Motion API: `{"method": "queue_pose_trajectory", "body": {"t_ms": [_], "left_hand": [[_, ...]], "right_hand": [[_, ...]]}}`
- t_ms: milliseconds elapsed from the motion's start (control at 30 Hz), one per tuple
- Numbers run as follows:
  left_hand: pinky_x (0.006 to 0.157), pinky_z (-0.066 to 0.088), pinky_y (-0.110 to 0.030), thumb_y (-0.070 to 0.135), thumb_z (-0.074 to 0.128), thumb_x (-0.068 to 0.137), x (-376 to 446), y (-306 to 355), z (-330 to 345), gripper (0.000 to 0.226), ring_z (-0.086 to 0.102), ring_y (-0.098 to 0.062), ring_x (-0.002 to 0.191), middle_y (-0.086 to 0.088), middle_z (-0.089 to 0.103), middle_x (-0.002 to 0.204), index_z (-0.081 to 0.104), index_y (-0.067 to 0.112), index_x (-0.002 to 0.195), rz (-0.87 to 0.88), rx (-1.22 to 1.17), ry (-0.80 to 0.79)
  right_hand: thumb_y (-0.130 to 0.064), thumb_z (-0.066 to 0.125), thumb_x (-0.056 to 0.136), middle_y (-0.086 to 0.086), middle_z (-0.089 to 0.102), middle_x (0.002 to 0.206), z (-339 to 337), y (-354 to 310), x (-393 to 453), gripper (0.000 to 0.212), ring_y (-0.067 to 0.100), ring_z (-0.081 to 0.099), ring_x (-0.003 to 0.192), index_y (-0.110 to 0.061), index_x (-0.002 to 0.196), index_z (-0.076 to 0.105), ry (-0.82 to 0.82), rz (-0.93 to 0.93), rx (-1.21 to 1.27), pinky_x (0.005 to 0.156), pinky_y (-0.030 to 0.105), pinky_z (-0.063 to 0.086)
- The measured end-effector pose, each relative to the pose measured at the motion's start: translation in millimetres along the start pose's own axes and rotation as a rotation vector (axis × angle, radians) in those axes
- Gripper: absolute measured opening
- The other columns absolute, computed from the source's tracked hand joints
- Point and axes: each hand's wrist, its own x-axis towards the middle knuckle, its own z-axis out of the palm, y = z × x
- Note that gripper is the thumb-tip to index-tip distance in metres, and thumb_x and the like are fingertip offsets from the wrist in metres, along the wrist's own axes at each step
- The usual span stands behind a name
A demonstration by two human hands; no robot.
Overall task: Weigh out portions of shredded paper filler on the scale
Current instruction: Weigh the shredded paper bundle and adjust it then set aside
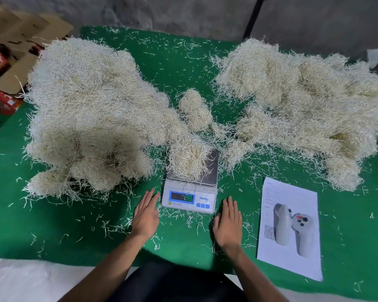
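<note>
On the tabletop [183, 62], centre front, the scale [189, 198] carried a filler portion [187, 162] on its pan, the clump overhanging the pan's left edge and running into the left pile [90, 112]. Left hand [146, 216] and right hand [228, 225] lay flat, fingers straight, holding nothing, one either side of the scale w/o touching it. Display [182, 196] digits were lit but too blurred to read. Judgement: reading step. Hands should stay off the scale. The portion should be separated from the left pile, else the wt. reads false. Right pile [297, 94] lay well apart.
</note>
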Motion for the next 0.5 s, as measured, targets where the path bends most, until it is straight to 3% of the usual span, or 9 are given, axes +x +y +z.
{"method": "queue_pose_trajectory", "body": {"t_ms": [100, 200, 267, 300, 367, 433, 500], "left_hand": [[0.126, 0.005, -0.037, 0.007, 0.047, 0.101, 0, 0, -3, 0.059, 0.003, -0.005, 0.153, 0.015, 0.011, 0.166, 0.034, 0.026, 0.155, -0.015, -0.047, 0.022], [0.124, 0.023, -0.042, 0.009, 0.053, 0.1, 7, 9, -12, 0.055, 0.024, -0.012, 0.15, 0.01, 0.026, 0.163, 0.042, 0.026, 0.151, -0.098, -0.141, 0.026], [0.103, 0.051, -0.042, 0.013, 0.053, 0.101, 17, 23, -25, 0.05, 0.055, -0.019, 0.128, 0.003, 0.038, 0.158, 0.043, 0.026, 0.148, -0.164, -0.26, 0.068], [0.091, 0.057, -0.037, 0.015, 0.051, 0.102, 24, 32, -33, 0.047, 0.062, -0.018, 0.115, 0.001, 0.042, 0.155, 0.044, 0.026, 0.147, -0.183, -0.315, 0.098], [0.084, 0.054, -0.024, 0.019, 0.048, 0.103, 40, 53, -48, 0.042, 0.062, -0.012, 0.109, 0.0, 0.047, 0.149, 0.046, 0.022, 0.145, -0.164, -0.368, 0.16], [0.073, 0.044, -0.009, 0.022, 0.047, 0.104, 56, 77, -61, 0.037, 0.059, 0.0, 0.1, -0.002, 0.055, 0.14, 0.051, 0.016, 0.141, -0.107, -0.438, 0.236], [0.062, 0.051, -0.012, 0.025, 0.049, 0.105, 72, 101, -72, 0.029, 0.059, 0.005, 0.078, -0.004, 0.063, 0.121, 0.056, 0.012, 0.13, -0.062, -0.551, 0.315]], "right_hand": [[-0.039, 0.026, 0.109, 0.004, -0.004, 0.172, -2, 4, 0, 0.063, 0.02, -0.007, 0.159, -0.015, 0.165, 0.01, 0.029, -0.013, 0.01, 0.127, 0.037, -0.007], [-0.035, 0.042, 0.107, 0.007, 0.035, 0.164, -17, 4, 11, 0.05, 0.025, 0.033, 0.15, -0.015, 0.152, 0.043, 0.064, -0.005, 0.076, 0.125, 0.038, 0.021], [-0.028, 0.048, 0.106, 0.01, 0.062, 0.139, -37, 0, 31, 0.035, 0.026, 0.058, 0.122, -0.013, 0.135, 0.061, 0.116, 0.034, 0.254, 0.11, 0.042, 0.046], [-0.025, 0.049, 0.106, 0.01, 0.068, 0.127, -51, -5, 43, 0.032, 0.026, 0.064, 0.111, -0.012, 0.131, 0.063, 0.141, 0.063, 0.37, 0.102, 0.044, 0.052], [-0.022, 0.048, 0.107, 0.006, 0.072, 0.109, -80, -19, 65, 0.029, 0.015, 0.067, 0.088, -0.01, 0.128, 0.065, 0.21, 0.063, 0.553, 0.088, 0.041, 0.059], [-0.024, 0.048, 0.109, -0.009, 0.068, 0.089, -104, -40, 81, 0.023, -0.001, 0.058, 0.066, -0.016, 0.118, 0.066, 0.251, -0.016, 0.672, 0.072, 0.032, 0.06], [-0.034, 0.046, 0.109, -0.008, 0.067, 0.081, -121, -63, 95, 0.017, 0.005, 0.062, 0.06, -0.031, 0.105, 0.062, 0.242, -0.112, 0.77, 0.058, 0.022, 0.057]]}}
